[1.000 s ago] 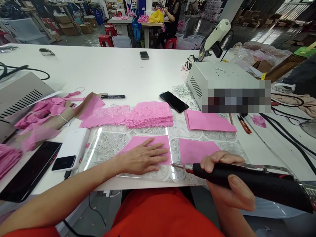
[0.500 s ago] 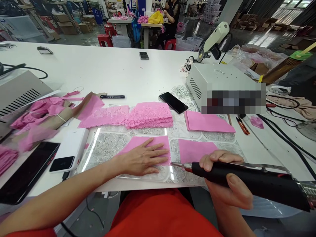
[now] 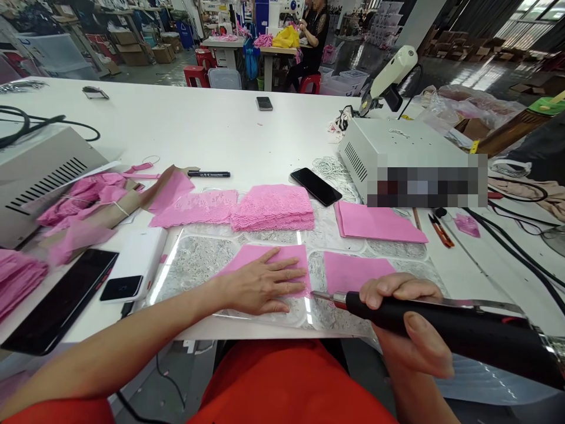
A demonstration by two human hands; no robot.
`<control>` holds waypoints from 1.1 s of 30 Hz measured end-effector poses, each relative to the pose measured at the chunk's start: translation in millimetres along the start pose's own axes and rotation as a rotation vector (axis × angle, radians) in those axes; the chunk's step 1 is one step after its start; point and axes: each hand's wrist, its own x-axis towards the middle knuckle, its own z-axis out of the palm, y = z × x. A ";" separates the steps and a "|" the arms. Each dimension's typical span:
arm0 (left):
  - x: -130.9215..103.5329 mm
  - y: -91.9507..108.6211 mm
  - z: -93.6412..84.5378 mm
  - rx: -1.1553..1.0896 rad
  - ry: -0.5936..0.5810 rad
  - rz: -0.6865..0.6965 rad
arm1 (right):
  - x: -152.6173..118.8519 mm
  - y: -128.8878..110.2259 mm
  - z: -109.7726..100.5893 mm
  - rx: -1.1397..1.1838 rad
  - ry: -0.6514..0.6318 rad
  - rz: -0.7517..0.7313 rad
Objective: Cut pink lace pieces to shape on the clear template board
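Observation:
My left hand (image 3: 260,282) lies flat with fingers apart on a pink fabric piece (image 3: 247,254), pressing it to the patterned mat (image 3: 194,262). My right hand (image 3: 406,318) is wrapped round a black pen-like power tool (image 3: 481,335) with a slim metal tip. That tip points left and sits at the lower right corner of the fabric under my left hand; contact is too fine to tell. Another pink piece (image 3: 353,268) lies just beyond the tool. Behind my left hand is a stack of pink lace (image 3: 273,207), and to the right a folded pink stack (image 3: 379,225).
A grey metal box (image 3: 397,141) stands at the right with black cables (image 3: 512,241); a phone (image 3: 315,186) and snips (image 3: 440,231) lie near it. On the left are a white power bank (image 3: 148,253), a black tablet-like device (image 3: 59,300) and loose pink fabric (image 3: 88,200).
The view has shifted slightly, so the table's things appear a little farther right. Both hands keep their pose, and the tool's tip stays by the fabric corner.

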 end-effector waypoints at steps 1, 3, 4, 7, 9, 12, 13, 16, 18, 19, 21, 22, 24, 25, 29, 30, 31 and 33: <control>0.3 0.3 -0.4 -0.008 -0.011 0.000 | 0.4 0.5 -0.3 -0.005 0.005 -0.001; -1.2 1.0 -3.8 -0.027 -0.007 -0.003 | 1.8 1.1 -0.2 -0.008 0.034 -0.012; -3.7 1.2 -6.7 -0.037 0.007 -0.012 | 2.7 1.1 0.3 -0.004 0.051 -0.020; -21.3 -0.6 -18.2 -0.058 0.069 -0.077 | 5.9 -0.1 3.2 0.004 0.105 -0.045; -41.5 -4.1 -24.4 -0.062 0.121 -0.138 | 7.6 -0.8 6.3 0.000 0.125 -0.046; -76.9 -9.0 -26.9 -0.071 0.189 -0.228 | 9.5 2.4 13.2 -0.003 0.104 -0.042; -87.6 -9.8 -26.3 -0.075 0.196 -0.254 | 9.9 5.0 16.7 0.004 0.082 -0.033; -110.1 -9.7 -23.0 -0.070 0.158 -0.316 | 10.0 16.2 31.9 0.052 0.022 0.004; -116.1 -9.0 -21.0 -0.051 0.107 -0.342 | 9.2 23.9 45.5 0.083 -0.001 0.030; -117.1 -8.9 -20.1 -0.039 0.082 -0.349 | 8.8 27.2 52.8 0.094 -0.012 0.038; -117.2 -9.5 -18.1 -0.012 0.050 -0.353 | 7.9 32.3 67.1 0.111 -0.040 0.057; -116.9 -10.1 -16.9 -0.001 0.043 -0.352 | 7.4 34.0 73.9 0.119 -0.053 0.065; -116.7 -11.7 -14.2 0.013 0.042 -0.345 | 6.4 36.2 86.2 0.142 -0.078 0.086; -116.9 -12.5 -12.9 0.015 0.045 -0.341 | 5.9 36.9 91.8 0.154 -0.090 0.096; -118.6 -13.6 -9.6 0.009 0.040 -0.343 | 3.2 41.1 112.6 0.191 -0.168 0.113; -118.8 -13.3 -9.5 0.008 0.033 -0.349 | 2.5 42.9 117.5 0.196 -0.192 0.110; -118.8 -12.9 -9.7 0.007 0.024 -0.355 | 1.8 44.9 122.2 0.200 -0.217 0.107; -118.5 -11.8 -10.4 0.003 0.016 -0.364 | 0.3 49.5 130.5 0.209 -0.252 0.094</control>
